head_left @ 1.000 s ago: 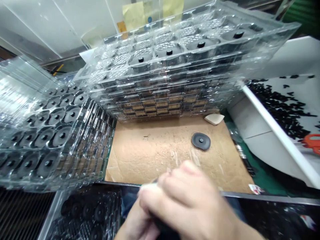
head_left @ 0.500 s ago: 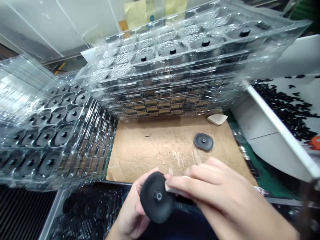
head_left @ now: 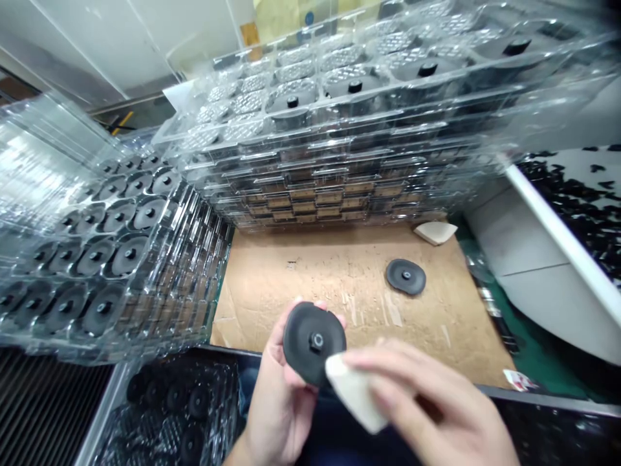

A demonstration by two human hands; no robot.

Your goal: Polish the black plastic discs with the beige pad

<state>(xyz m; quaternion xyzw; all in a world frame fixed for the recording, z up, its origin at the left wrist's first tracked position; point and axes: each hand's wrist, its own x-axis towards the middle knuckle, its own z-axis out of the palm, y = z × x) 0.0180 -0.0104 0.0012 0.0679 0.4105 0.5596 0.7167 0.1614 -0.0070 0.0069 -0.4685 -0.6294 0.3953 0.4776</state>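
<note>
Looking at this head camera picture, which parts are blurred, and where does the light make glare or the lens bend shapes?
Head view: the right hand and the pale wedge pad look soft, probably from motion. Head view: the stacked clear plastic trays at left carry strong white glare. Head view: wide-angle distortion curves their straight edges near the frame borders.

- a matt black rubber disc [head_left: 314, 343] with a grey ring at its hub
- a cream-white pad [head_left: 356, 393], plain and pale
- a second black disc [head_left: 405, 276] with a slightly lighter centre
- a tan cardboard sheet [head_left: 310, 285], marked with dark specks and pale scuffs
- clear plastic trays [head_left: 339, 155] in a repeating grid of pockets, with black discs showing through and brown bands along the stacked edges
- scattered black pieces [head_left: 577, 200], forming a speckled patch on a white surface [head_left: 543, 285]
- a dark green mat [head_left: 528, 353] along the cardboard's right edge
- yellow paper [head_left: 286, 13] behind the clear trays
</note>
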